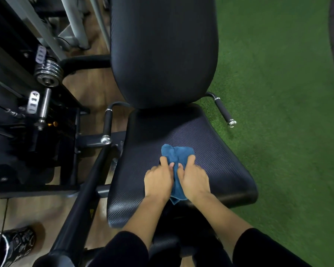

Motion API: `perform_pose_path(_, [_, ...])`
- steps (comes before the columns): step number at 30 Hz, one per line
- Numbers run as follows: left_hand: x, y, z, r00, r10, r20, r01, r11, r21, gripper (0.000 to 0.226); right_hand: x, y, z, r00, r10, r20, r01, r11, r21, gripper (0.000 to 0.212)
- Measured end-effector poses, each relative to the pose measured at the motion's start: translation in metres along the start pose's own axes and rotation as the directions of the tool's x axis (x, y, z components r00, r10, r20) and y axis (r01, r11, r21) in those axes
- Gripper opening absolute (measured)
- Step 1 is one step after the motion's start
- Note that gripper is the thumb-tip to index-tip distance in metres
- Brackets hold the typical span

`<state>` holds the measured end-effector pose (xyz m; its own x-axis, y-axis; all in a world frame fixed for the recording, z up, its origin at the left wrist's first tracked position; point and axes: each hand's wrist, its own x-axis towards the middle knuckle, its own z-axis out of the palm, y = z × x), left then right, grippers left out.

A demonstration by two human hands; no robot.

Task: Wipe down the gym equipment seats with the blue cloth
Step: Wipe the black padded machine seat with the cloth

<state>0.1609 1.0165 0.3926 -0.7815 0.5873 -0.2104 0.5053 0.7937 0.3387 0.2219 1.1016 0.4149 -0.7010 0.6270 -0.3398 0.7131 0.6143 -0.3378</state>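
Head view shows my left hand (158,179) and right hand (193,180) side by side, both pinching the blue cloth (176,154) bunched at mid-frame on the seat pad (220,151). Its long axis runs away from me, toward the backrest (164,51).

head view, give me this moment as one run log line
step: wiping seat pad | left hand + right hand: both gripping blue cloth | cloth: bunched, on seat middle | backrest: untouched now

Blue cloth (176,157) on black ribbed seat (210,151); green turf (287,112), brown wood-look floor (89,93).
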Motion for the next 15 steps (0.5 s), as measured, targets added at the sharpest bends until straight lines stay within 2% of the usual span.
perform_pose_path(7, [-0.053, -0.006, -0.044, 0.989, -0.098, -0.107, 0.090, 0.993, -0.078, 0.030, -0.052, -0.024, -0.025, 0.988, -0.157, -0.013, 0.157, 0.986, 0.056, 0.028])
perform_pose_path(15, [-0.173, -0.003, -0.068, 0.920, -0.324, -0.222, 0.304, 0.945, -0.120, 0.031, -0.145, -0.027, -0.030, 0.910, -0.413, 0.031, 0.412, 0.911, 0.038, 0.031])
